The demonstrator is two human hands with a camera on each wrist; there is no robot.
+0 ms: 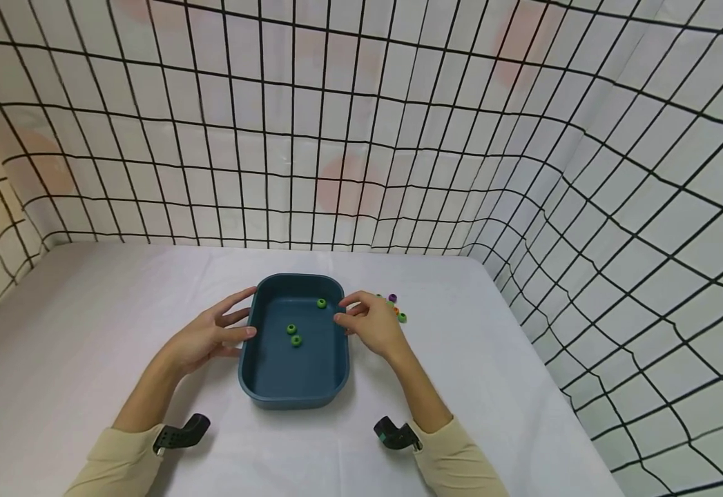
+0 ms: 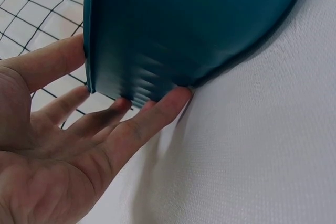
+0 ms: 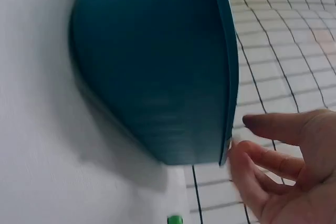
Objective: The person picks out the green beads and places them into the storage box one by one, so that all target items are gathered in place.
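Note:
A dark blue rectangular tray (image 1: 293,376) sits on the table, with three green beads in it: one bead (image 1: 321,303) near the far right and two beads (image 1: 291,329) around the middle. My left hand (image 1: 202,338) is at the tray's left side; in the left wrist view its extended fingers (image 2: 157,114) touch the outer wall. At the right rim is my right hand (image 1: 370,324), with fingers bent loosely and thumb apart from them. The right wrist view shows fingertips (image 3: 241,156) at the rim and no bead between them.
Just beyond my right hand lies a small group of loose beads (image 1: 402,317), green, orange and purple, partly hidden by the hand. White cloth (image 1: 460,386) covers the table. Black netting (image 1: 293,145) hangs behind and along the sides.

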